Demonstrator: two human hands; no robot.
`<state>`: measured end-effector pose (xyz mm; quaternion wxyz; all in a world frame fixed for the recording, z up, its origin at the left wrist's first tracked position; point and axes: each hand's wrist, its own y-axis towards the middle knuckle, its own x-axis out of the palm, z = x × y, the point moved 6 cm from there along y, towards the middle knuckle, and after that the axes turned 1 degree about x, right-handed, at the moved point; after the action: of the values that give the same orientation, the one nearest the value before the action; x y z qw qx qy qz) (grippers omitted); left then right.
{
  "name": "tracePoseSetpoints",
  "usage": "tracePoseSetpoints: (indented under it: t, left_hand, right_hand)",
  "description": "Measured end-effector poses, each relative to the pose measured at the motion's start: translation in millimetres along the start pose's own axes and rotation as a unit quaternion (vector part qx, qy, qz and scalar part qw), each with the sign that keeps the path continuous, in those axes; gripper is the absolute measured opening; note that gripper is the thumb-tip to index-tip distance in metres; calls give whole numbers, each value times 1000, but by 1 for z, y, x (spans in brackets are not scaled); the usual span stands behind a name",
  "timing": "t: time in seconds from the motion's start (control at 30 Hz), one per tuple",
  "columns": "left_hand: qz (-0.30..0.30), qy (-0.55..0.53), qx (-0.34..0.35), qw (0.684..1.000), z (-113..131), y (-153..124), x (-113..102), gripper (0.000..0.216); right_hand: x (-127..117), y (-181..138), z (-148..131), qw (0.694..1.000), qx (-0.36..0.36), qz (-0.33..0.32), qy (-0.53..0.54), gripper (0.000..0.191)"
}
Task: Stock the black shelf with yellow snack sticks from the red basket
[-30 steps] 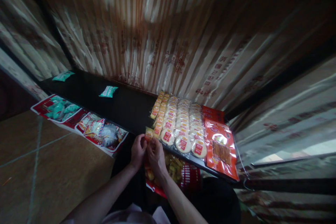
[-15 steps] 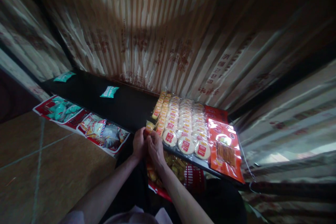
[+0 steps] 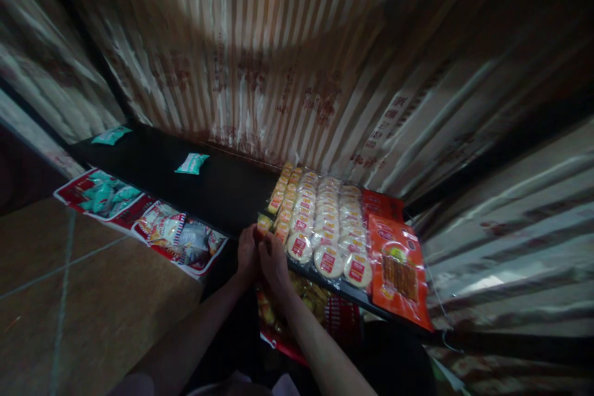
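Shelf point(image 3: 218, 189) over red bin point(image 3: 344, 315) of snacks point(image 3: 309, 298), left hand point(image 3: 248, 255) and right hand point(image 3: 275, 260), grip closed on yellow packet point(image 3: 264, 223)
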<state>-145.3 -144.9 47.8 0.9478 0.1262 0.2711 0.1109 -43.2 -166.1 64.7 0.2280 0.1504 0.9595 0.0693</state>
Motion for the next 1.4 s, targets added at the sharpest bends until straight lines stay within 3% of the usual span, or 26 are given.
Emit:
tracePoseSetpoints:
  t: [0.13,0.27,0.5,0.87,1.2,1.4]
  left_hand:
    - [-10,-23,-26,999,-7,2,2,36]
    - [-1,-35,-49,998,-6,8,2,35]
    - [15,-15,-29,999,9,24,10,34]
    - [11,-8,-5,1000,7,56,26,32]
    - [-14,1,28,1000,9,64,42,34]
    - [-33,11,34,999,6,67,47,34]
  right_hand:
    - [1,-3,-2,999,-16,-6,-32,32]
    - [-5,-6,-17,992,-91,-19,-89,35]
    - [-28,0,-22,948,-212,-1,-238,39]
    - [-36,11,-5,924,-230,18,-305,44]
    - [-42,11,-4,909,-268,64,-313,41]
    - [-41,12,2,908,-260,46,-324,40]
